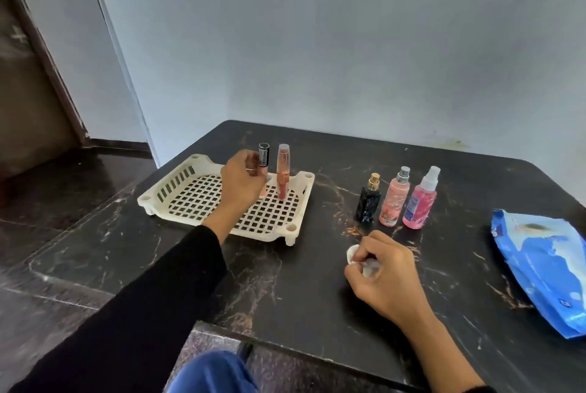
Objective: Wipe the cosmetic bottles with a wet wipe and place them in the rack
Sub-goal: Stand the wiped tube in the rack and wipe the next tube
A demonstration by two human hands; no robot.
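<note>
Left hand (242, 181) grips a black-capped tube (263, 159) upright over the white rack (177, 193), beside a standing pink tube (283, 172). Right hand (385, 269) clutches a wipe (352, 253). Three bottles (391, 199) and a blue pack (542, 262) sit right on the table (285, 281).

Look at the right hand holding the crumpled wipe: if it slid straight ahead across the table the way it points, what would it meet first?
Probably the black perfume bottle, nearest the right hand clutching the wet wipe; the pale pink spray bottle stands just beside it, so depth leaves some doubt.
</note>
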